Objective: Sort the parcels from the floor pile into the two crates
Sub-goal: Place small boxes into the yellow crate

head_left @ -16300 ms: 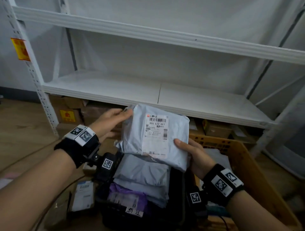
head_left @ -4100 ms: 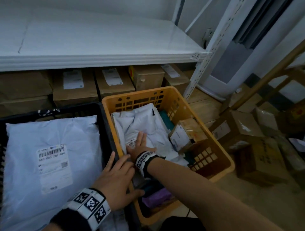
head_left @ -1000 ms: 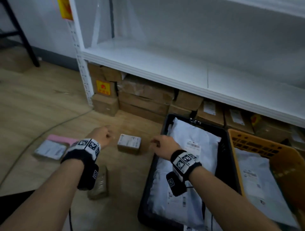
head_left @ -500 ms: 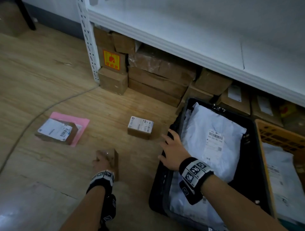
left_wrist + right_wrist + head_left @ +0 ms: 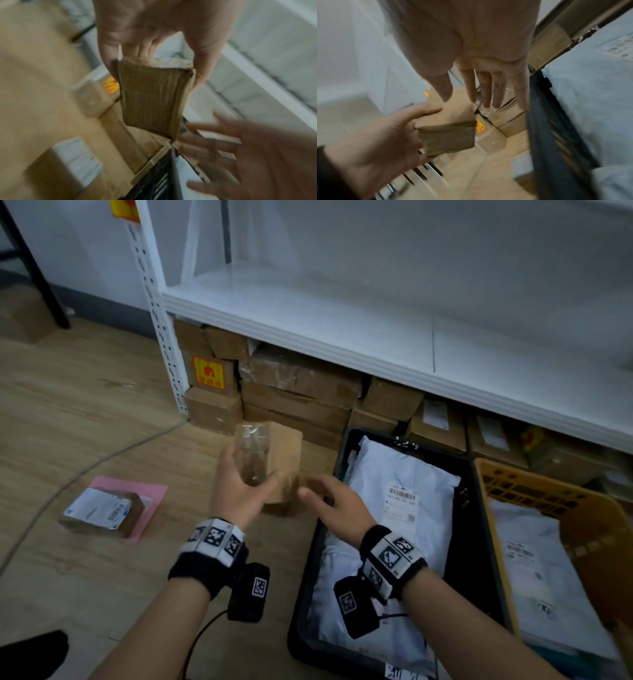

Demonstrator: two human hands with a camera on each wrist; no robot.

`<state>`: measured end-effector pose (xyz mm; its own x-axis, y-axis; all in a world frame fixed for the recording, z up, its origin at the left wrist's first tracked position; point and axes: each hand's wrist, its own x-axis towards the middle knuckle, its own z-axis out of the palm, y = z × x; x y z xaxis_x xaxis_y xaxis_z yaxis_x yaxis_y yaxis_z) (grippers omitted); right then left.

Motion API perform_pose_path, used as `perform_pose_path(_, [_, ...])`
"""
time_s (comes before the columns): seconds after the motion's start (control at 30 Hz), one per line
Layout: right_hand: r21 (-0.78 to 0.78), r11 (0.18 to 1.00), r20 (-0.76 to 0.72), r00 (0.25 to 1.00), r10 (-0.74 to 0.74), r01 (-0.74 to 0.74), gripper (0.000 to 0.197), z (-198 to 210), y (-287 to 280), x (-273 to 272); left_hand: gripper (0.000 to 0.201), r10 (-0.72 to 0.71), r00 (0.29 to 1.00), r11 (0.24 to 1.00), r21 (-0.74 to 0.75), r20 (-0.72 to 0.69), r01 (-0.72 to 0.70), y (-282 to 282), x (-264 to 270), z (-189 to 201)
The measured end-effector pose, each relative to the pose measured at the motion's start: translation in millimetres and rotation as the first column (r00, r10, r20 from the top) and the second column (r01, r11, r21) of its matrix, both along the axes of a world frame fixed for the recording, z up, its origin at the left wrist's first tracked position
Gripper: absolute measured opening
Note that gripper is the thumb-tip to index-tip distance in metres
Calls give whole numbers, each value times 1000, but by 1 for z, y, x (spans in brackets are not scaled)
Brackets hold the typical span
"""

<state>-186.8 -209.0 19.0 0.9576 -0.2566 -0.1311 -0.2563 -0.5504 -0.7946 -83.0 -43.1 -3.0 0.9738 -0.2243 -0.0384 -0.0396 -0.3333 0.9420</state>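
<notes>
My left hand [image 5: 239, 494] grips the small cardboard parcel [image 5: 277, 460] from its left side, thumb across the taped face, lifted clear of the floor [image 5: 85, 412]. My right hand [image 5: 337, 506], fingers spread and holding nothing, is just right of its lower edge. The parcel stands on end, long axis upright; beyond to the right lie the black crate [image 5: 479, 542] and then the yellow crate [image 5: 534, 487]
</notes>
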Motion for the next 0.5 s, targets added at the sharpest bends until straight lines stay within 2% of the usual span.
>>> perform_pose_path(0.03, [197, 979, 34, 998, -59, 51, 64, 11, 4, -5, 97, -54, 988, 996, 83, 144, 42, -10, -13, 15])
perform_pose_path(0.07, [387, 919, 54, 993, -104, 75, 71, 21, 6, -11, 97, -135, 953, 982, 164, 272, 93, -20, -29, 29])
perform_pose_path(0.13, [638, 763, 79, 978, -192, 98, 66, 35, 5, -21, 92, -303, 845, 944, 259, 441, 203, -38, -58, 47])
perform_pose_path(0.17, [709, 696, 86, 965, -246, 114, 61, 41, -1, -27, 89, -352, 810, 933, 244, 469, 264, -44, -69, 52])
perform_pose_path(0.2, [744, 653, 80, 951, -299, 142, 60, 45, -8, -35, 84, -380, 809, 925, 170, 448, 340, -49, -77, 56])
perform_pose_path(0.27, [760, 607, 35, 918, -395, 232, 68, 48, -27, -52, 76, -402, 854, 891, -75, 329, 448, -55, -85, 60])
perform_pose_path(0.33, [779, 533, -32, 870, -492, 330, 73, 46, -47, -72, 72, -372, 896, 879, -218, 243, 424, -59, -86, 61])
perform_pose_path(0.37, [795, 497, -56, 859, -510, 347, 72, 44, -55, -82, 70, -357, 906, 889, -215, 226, 403, -61, -86, 60])
perform_pose_path(0.43, [830, 465, -68, 883, -465, 309, 67, 42, -68, -101, 66, -387, 901, 901, -127, 194, 414, -66, -88, 60])
perform_pose_path(0.5, [850, 467, -42, 914, -402, 244, 62, 41, -78, -117, 68, -486, 870, 862, -122, 82, 493, -72, -95, 61])
